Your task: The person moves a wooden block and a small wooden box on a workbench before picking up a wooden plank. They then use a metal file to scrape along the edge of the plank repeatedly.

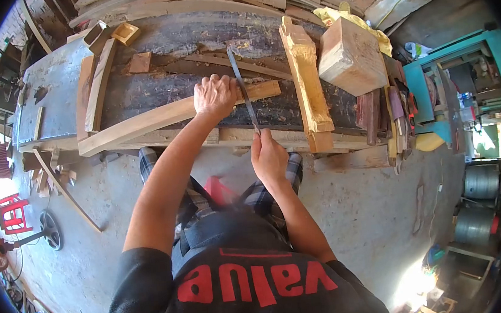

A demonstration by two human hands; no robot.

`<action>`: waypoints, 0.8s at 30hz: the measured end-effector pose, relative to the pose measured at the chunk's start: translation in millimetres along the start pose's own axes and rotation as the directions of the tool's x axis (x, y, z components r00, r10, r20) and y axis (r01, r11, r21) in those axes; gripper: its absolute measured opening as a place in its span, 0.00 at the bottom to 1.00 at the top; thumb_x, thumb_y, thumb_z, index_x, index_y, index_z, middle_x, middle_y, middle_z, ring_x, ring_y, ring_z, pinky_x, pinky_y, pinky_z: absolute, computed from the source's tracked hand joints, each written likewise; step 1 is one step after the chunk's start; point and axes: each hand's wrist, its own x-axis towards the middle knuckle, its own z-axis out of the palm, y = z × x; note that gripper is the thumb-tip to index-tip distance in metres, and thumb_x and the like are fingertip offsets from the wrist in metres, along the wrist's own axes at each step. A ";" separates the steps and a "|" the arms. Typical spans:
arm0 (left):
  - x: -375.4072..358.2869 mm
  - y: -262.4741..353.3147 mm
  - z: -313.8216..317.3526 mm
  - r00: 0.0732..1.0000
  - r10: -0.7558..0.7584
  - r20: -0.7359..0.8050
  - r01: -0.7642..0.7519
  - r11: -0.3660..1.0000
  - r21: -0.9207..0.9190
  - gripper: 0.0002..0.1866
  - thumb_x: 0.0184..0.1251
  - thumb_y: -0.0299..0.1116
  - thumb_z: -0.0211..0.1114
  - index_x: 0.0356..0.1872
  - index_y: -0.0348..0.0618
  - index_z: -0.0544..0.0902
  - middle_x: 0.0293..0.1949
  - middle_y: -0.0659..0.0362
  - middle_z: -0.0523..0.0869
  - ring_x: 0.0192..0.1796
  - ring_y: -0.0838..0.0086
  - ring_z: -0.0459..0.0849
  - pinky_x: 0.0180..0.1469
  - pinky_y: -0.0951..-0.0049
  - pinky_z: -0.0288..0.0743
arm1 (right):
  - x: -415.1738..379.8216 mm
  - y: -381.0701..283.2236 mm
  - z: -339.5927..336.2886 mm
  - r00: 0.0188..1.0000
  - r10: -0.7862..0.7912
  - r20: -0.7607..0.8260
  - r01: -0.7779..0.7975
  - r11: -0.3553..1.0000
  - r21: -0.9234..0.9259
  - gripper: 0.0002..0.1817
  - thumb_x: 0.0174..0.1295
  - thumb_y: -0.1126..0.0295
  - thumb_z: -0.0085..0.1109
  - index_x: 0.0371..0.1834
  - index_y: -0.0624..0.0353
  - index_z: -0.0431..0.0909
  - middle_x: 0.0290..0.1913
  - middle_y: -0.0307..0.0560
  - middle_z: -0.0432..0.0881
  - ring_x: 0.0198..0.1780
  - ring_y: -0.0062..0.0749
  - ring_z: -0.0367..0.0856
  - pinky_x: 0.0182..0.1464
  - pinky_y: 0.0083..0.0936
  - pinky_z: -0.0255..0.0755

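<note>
A curved length of pale wood (146, 122) lies slantwise along the near side of the dark workbench (162, 36). My left hand (215, 95) is closed over it toward its right end, pressing from above. Just right of those knuckles, a long narrow metal blade (239, 74) crosses the wood, pointing away from me. My right hand (270, 155) grips the blade's near end, below the bench's front edge; the handle is hidden in the fingers. Whether the blade is a saw or a file, I cannot tell.
Two wooden pieces (99, 86) stand at the left, near a small wooden box (126, 33). On the right are a carved yellowish beam (305, 83), a big wood block (351, 55) and several hand tools (394, 108). A thin strip (69, 190) leans down to the floor.
</note>
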 end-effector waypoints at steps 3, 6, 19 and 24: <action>-0.7 1.0 3.6 0.998 0.027 -0.050 -0.026 1.000 0.009 0.19 0.75 0.45 0.48 0.39 0.45 0.83 0.44 0.51 0.85 0.48 0.53 0.83 0.49 0.51 0.76 | 0.7 -3.7 0.4 1.000 0.015 0.005 -0.014 0.999 -0.046 0.09 0.72 0.63 0.49 0.38 0.57 0.70 0.23 0.54 0.83 0.24 0.52 0.84 0.25 0.45 0.77; 1.2 3.9 1.4 1.000 -0.011 0.000 0.011 1.000 0.007 0.19 0.76 0.44 0.46 0.40 0.43 0.83 0.43 0.50 0.85 0.48 0.53 0.83 0.49 0.52 0.77 | -2.7 -6.9 -1.4 1.000 0.009 0.015 -0.008 0.996 -0.088 0.10 0.72 0.63 0.49 0.37 0.57 0.69 0.21 0.52 0.82 0.23 0.50 0.84 0.23 0.42 0.77; 2.6 7.5 2.1 0.999 -0.047 0.021 0.047 0.999 -0.012 0.18 0.74 0.42 0.48 0.36 0.41 0.83 0.41 0.50 0.84 0.47 0.54 0.83 0.48 0.54 0.77 | 0.5 -11.3 -5.1 0.990 0.047 0.134 -0.022 0.983 -0.183 0.10 0.71 0.63 0.52 0.35 0.57 0.70 0.19 0.52 0.81 0.22 0.48 0.84 0.22 0.40 0.77; 1.5 5.6 1.7 1.000 -0.004 -0.010 0.003 1.000 -0.025 0.18 0.75 0.43 0.47 0.38 0.43 0.81 0.39 0.50 0.84 0.46 0.52 0.83 0.45 0.52 0.78 | 49.0 -15.7 10.0 0.996 -0.039 0.085 0.055 0.980 -0.191 0.10 0.71 0.64 0.52 0.35 0.57 0.70 0.18 0.51 0.81 0.22 0.48 0.84 0.22 0.40 0.77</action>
